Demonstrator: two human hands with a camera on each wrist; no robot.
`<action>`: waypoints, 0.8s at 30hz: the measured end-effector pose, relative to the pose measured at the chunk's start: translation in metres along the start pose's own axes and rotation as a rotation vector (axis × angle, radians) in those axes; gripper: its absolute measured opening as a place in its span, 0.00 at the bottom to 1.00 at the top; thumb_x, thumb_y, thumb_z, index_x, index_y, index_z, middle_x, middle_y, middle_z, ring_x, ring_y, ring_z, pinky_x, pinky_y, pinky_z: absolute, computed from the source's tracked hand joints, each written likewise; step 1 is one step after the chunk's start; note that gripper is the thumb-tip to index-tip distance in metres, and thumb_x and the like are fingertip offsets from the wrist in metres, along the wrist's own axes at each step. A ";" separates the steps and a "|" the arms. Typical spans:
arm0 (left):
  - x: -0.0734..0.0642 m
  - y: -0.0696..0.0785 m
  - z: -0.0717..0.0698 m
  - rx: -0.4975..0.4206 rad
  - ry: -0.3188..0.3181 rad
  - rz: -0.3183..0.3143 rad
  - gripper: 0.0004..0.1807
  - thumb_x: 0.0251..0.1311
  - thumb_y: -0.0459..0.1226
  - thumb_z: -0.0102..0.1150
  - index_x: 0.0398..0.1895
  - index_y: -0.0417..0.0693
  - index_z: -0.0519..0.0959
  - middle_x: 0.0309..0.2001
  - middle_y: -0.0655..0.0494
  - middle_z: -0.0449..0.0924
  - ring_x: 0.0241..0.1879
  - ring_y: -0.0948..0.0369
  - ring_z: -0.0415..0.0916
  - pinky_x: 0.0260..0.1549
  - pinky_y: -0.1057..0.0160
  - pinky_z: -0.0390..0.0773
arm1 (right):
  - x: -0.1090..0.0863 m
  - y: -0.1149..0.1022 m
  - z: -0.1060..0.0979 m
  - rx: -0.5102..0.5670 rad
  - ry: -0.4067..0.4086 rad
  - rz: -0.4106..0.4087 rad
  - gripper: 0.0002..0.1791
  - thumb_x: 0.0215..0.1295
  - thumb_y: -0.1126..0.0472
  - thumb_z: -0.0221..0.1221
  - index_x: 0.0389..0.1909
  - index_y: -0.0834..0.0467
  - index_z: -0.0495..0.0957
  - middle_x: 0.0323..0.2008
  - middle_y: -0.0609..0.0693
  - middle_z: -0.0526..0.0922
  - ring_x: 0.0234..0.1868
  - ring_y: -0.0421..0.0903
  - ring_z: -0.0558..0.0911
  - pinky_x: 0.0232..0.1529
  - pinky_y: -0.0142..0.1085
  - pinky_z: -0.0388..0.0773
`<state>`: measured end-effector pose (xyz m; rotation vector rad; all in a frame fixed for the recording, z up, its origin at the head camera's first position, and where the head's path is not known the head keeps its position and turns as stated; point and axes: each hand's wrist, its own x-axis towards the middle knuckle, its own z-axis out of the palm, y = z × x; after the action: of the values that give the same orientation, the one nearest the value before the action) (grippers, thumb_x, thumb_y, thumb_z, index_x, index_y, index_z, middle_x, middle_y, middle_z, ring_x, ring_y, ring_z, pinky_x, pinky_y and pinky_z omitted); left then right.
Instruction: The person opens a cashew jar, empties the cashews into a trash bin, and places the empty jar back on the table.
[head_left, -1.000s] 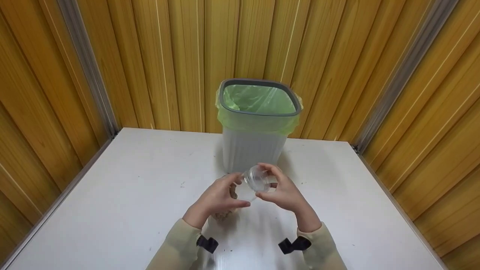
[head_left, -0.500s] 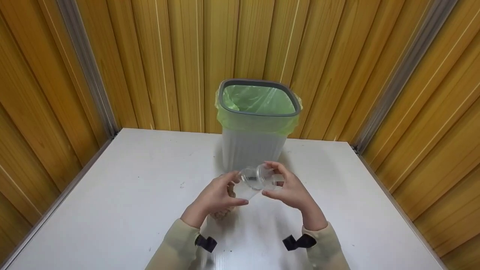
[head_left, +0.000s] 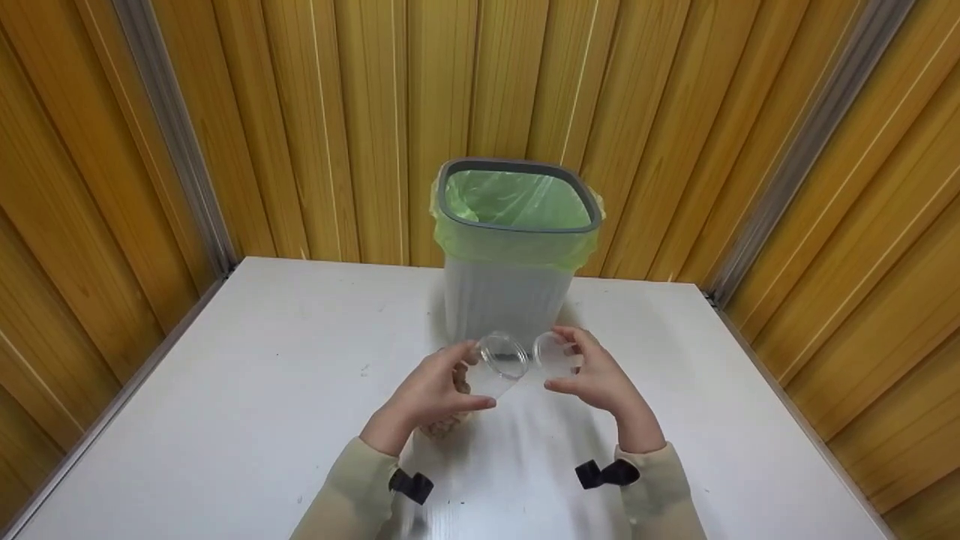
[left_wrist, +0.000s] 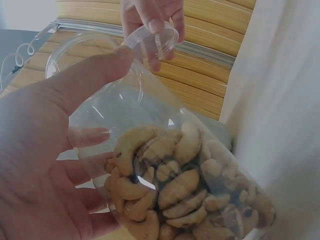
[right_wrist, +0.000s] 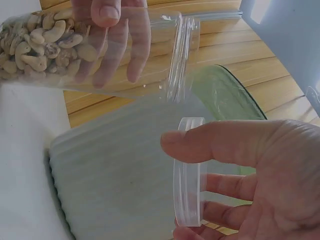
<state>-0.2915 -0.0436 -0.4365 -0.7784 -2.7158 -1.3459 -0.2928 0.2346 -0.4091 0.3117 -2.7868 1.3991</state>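
My left hand [head_left: 431,394] grips a clear plastic jar [left_wrist: 165,105], thumb on one side and fingers round the other. Cashews [left_wrist: 175,185] fill the lower part of the jar, which tilts with its uncovered mouth [head_left: 504,354] toward the trash can. Just right of that mouth, my right hand [head_left: 592,375] pinches the clear screw lid [right_wrist: 189,175] by its edge. A small gap separates lid and jar. In the head view the left hand hides much of the jar's nut-filled part.
Behind the hands a white ribbed trash can [head_left: 506,300] stands on the white table [head_left: 300,360]. A green bag [head_left: 517,199] lines it, held by a grey rim ring [head_left: 517,227]. Wood-patterned walls [head_left: 375,112] enclose the table at the back and both sides.
The right hand has moved right, taking the lid off the jar's mouth and apart from it. My left hand and the jar have stayed nearly in place.
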 end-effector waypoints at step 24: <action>-0.001 0.000 0.000 -0.032 -0.002 0.010 0.39 0.51 0.46 0.81 0.66 0.55 0.73 0.46 0.57 0.79 0.38 0.57 0.77 0.41 0.60 0.78 | 0.013 0.050 0.011 -0.372 -0.116 0.206 0.46 0.40 0.67 0.79 0.65 0.61 0.71 0.61 0.71 0.69 0.60 0.66 0.72 0.53 0.60 0.78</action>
<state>-0.2911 -0.0442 -0.4364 -0.7952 -2.6946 -1.3900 -0.3135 0.2532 -0.4543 0.1029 -3.1694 0.8789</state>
